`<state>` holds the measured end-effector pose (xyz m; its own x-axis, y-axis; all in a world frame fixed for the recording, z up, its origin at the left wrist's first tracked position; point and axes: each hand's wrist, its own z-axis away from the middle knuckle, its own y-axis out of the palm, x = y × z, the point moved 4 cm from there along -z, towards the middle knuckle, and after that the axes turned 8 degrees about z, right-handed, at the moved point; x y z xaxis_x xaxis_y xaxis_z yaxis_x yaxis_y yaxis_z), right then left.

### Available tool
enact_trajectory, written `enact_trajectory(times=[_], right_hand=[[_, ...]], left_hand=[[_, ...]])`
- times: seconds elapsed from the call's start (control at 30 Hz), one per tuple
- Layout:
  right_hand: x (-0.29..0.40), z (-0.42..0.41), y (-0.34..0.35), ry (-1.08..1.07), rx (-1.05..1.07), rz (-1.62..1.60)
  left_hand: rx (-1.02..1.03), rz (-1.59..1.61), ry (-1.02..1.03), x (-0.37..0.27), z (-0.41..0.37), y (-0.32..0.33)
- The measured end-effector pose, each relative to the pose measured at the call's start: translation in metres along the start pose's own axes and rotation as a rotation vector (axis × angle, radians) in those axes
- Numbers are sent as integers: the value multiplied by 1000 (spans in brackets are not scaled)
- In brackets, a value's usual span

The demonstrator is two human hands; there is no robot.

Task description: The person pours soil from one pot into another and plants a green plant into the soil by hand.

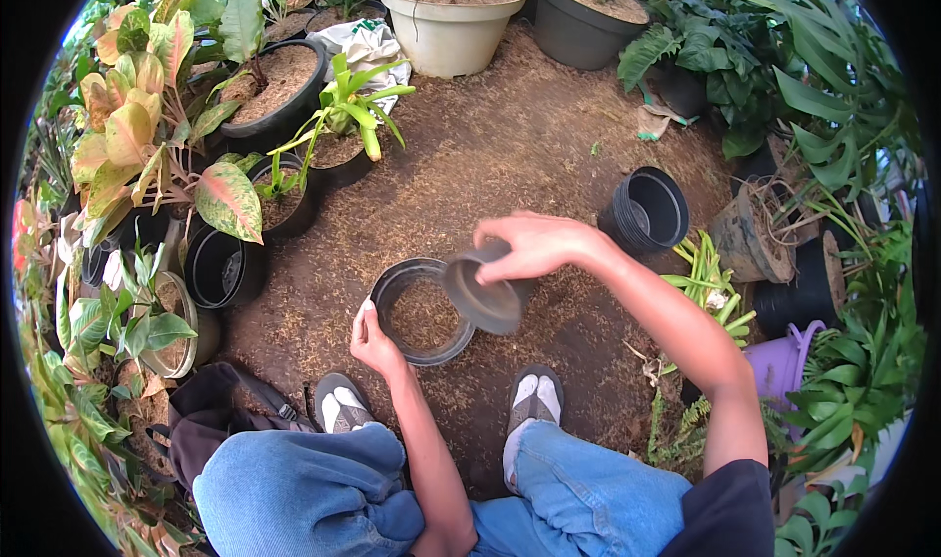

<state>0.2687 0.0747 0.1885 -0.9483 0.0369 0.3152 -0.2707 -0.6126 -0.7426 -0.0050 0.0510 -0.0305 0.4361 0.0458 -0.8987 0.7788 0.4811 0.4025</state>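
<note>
A round black plastic pot (pixel 382 292) stands in front of my feet, with brown growing medium (pixel 425 308) inside. My left hand (pixel 377 342) grips its near left rim. In my right hand (pixel 531 246) is a smaller dark pot (pixel 485 303), held by its wall with the thumb inside. This smaller pot is tilted, its mouth facing me, and overlaps the right rim of the larger pot. Its inside is blurred, so I cannot tell whether anything is left in it.
A stack of black pots (pixel 645 210) stands on the soil floor to the right, near cut green stems (pixel 706 285). A purple bucket (pixel 783 366) is at far right. Potted plants line the left, beside an empty black pot (pixel 224 266) and a dark backpack (pixel 220 410). Gloves (pixel 654 119) lie farther back.
</note>
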Motion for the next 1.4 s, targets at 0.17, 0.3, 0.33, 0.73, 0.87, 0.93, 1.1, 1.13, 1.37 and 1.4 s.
enact_trajectory(times=[0.17, 0.3, 0.33, 0.73, 0.87, 0.93, 1.1, 1.13, 1.37, 1.4], right_hand=[[-54, 7, 78, 71, 653, -171], [-130, 30, 177, 610, 918, -129], [-141, 41, 191, 650, 953, -124], [-263, 76, 182, 934, 722, -333], [-254, 55, 161, 851, 583, -391], [-258, 48, 157, 863, 529, -428], [-240, 27, 127, 869, 317, -532], [-234, 27, 121, 832, 303, -519], [-252, 51, 145, 651, 268, -787], [-257, 55, 149, 633, 237, -843]], left_hand=[[12, 35, -14, -1, 1, 1], [15, 50, -30, 0, 4, 6], [16, 55, -32, -1, 4, 5], [16, 78, -61, -2, 4, 3], [15, 46, -29, -2, 1, 1], [17, 48, -33, 1, 3, 4], [21, 56, -33, 0, 3, 5], [22, 59, -34, -1, 3, 4], [34, 76, -43, 2, 0, 0], [37, 77, -47, 3, 1, 0]])
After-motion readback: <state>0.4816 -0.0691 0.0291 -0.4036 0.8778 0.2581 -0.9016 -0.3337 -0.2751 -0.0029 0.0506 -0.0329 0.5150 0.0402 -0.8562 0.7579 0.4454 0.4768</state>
